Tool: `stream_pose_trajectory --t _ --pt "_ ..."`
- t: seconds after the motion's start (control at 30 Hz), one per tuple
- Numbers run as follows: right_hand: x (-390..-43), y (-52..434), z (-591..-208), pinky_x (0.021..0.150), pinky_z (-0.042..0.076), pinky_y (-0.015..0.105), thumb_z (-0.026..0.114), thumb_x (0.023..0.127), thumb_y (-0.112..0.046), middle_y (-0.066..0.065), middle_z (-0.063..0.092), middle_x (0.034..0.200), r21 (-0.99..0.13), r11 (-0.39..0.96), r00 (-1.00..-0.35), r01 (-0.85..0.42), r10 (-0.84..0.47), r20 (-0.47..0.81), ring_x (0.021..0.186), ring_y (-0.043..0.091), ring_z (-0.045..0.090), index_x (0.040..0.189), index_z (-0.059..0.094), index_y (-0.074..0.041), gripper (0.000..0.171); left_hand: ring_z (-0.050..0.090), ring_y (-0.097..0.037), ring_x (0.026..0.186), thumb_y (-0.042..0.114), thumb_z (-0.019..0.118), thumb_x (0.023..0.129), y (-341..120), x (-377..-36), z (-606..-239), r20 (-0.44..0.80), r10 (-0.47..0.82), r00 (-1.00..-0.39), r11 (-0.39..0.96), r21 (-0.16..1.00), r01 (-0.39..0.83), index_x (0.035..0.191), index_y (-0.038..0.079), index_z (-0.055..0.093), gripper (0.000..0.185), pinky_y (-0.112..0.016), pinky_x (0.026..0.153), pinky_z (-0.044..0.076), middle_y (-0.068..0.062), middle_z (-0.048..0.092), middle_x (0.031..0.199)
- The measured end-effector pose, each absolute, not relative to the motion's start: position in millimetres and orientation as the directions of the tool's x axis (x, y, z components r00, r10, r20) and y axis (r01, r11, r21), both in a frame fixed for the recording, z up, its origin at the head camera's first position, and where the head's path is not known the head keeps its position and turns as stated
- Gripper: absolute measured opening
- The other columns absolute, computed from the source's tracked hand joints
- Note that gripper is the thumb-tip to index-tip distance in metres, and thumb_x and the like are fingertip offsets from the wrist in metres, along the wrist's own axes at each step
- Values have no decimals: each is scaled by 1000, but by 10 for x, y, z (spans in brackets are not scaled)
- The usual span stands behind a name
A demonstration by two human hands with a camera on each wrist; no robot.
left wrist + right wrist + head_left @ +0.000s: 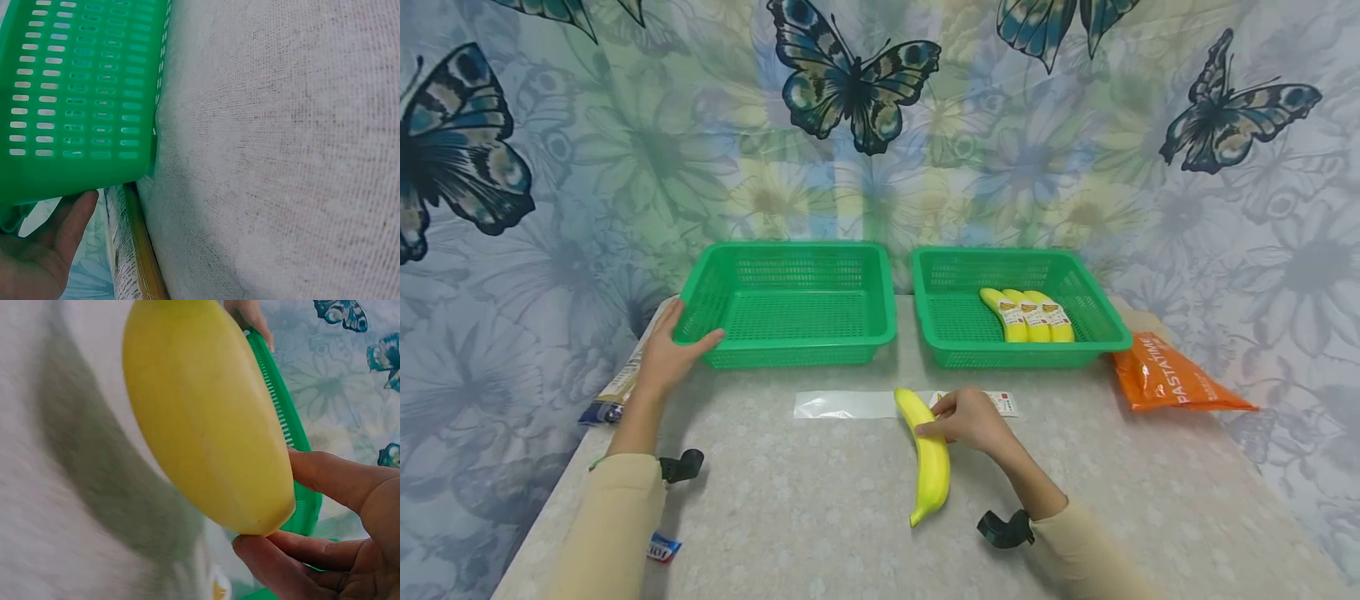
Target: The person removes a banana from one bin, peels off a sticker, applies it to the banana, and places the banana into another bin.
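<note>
A single yellow banana (932,467) is pinched between the thumb and fingers of my right hand (972,418), stem end towards me. In the right wrist view the banana (203,419) is tilted above the table, and the fingertips touch its blunt end. My left hand (668,352) rests at the near left corner of the left green basket (799,353), thumb and fingers spread and fairly straight. In the left wrist view the thumb touches the wall of this basket (81,172). Behind the banana lies a flat clear plastic strip (842,406) with a printed label, partly covered by the right hand.
The right green basket (1015,357) holds three yellow bananas (1032,321) with labels, side by side. An orange bag (1180,375) lies to its right. A dark blue and pale bag (613,392) lies beyond my left forearm, and a small blue packet (662,547) is beside it.
</note>
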State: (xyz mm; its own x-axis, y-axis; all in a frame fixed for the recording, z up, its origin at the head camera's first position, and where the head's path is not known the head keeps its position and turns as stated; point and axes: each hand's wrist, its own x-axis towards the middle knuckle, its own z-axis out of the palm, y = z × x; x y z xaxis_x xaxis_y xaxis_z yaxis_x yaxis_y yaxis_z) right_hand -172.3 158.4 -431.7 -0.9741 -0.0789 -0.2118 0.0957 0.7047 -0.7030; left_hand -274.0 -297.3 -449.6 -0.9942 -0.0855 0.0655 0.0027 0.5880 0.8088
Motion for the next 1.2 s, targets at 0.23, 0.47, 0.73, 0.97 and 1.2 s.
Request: stream_pose_trajectory --t 0.23,0.47,0.73,0.97,1.2 --pt "-1615 1620 -4505 58 53 27 89 66 -32 4 71 82 -743 651 -969 156 -45 -243 62 14 66 96 75 -4 43 -2 -43 150 57 63 87 -3005 -2711 -4479 75 -85 -994 595 804 9 158 22 0 101 -74 111 13 -2 -6 166" --pt "-1587 1633 -4595 57 52 25 89 66 -35 1 71 80 -729 668 -964 151 -64 -259 64 13 65 94 75 -6 42 -1 -43 151 56 63 87 -3009 -2724 -4492 88 -94 -992 593 805 15 158 21 2 101 -74 111 14 -3 -5 166" --pt "-1595 1655 -4594 57 49 25 88 68 -36 1 70 79 -696 703 -962 146 -65 -267 65 13 62 93 76 -7 40 7 -44 150 55 64 87 -2970 -2702 -4507 142 -138 -980 613 790 28 158 15 6 100 -71 112 18 -12 1 166" --pt "-1572 1633 -4569 56 48 25 88 68 -36 0 69 78 -686 714 -965 140 -58 -257 64 12 61 92 75 -8 40 13 -46 148 56 63 88 -2911 -2642 -4506 192 -198 -961 641 767 21 158 13 9 98 -70 112 21 -15 6 165" --pt "-1565 1621 -4560 55 49 25 87 68 -35 0 69 76 -679 723 -969 124 -59 -240 62 12 61 91 75 -7 38 17 -50 145 46 64 91 -2619 -2430 -4427 390 -229 -892 753 652 92 156 7 21 87 -70 112 21 -21 15 162"
